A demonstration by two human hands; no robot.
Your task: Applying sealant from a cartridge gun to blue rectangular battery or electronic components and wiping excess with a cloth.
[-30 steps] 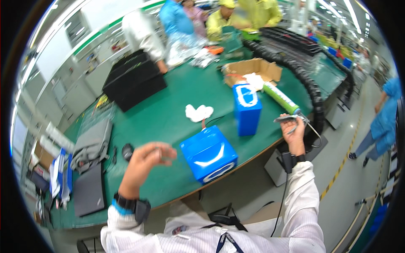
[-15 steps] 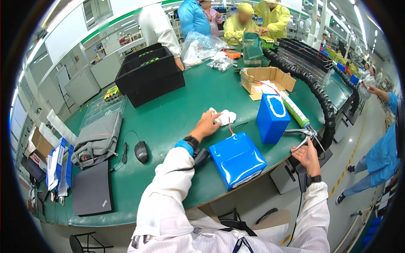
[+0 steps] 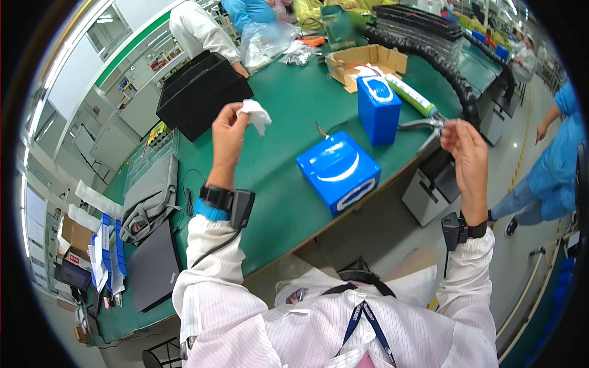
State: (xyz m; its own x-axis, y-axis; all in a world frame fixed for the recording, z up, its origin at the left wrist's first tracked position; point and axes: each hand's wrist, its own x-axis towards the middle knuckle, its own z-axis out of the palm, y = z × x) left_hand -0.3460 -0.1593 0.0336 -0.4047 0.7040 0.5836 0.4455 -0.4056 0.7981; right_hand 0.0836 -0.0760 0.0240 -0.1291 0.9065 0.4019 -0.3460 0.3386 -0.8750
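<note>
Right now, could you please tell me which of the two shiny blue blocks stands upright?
The right-hand blue block, beside the green tube, stands upright, its white-ringed end facing up; the left-hand blue block lies flat, with that end turned sideways.

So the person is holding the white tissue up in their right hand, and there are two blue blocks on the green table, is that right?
Not quite: the head view shows the white tissue in the left hand, not the right one. The two blue blocks are on the green table, as you said.
</note>
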